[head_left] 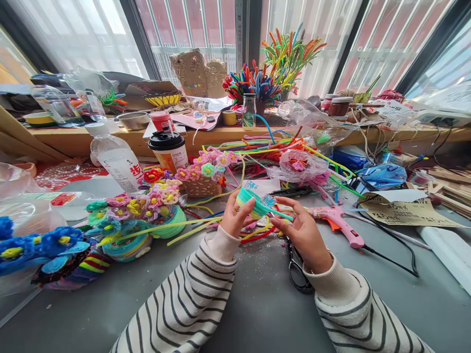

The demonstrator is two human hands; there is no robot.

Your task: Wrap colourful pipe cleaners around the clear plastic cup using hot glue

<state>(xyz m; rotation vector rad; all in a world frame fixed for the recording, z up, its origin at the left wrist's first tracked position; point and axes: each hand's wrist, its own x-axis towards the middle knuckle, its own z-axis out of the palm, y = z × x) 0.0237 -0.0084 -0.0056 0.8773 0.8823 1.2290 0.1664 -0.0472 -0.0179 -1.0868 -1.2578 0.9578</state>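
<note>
My left hand (235,218) is closed around a small round coil of pipe cleaners (247,200), turquoise with a pale yellow band. From the coil a turquoise pipe cleaner (280,214) runs to the right, and my right hand (305,233) pinches its end between thumb and fingers. Both hands are raised a little above the grey table (265,314). Black-handled scissors (300,277) lie just below my right hand, partly hidden by it. Further right rests a pink glue gun (344,226) with a black cord.
Finished coils with fuzzy flowers (127,213) line the left side. Behind stand a plastic bottle (114,157), a coffee cup (169,149) and a flower-filled basket (202,186). Loose pipe cleaners (257,147) heap up at the back. A white bar (447,255) lies far right.
</note>
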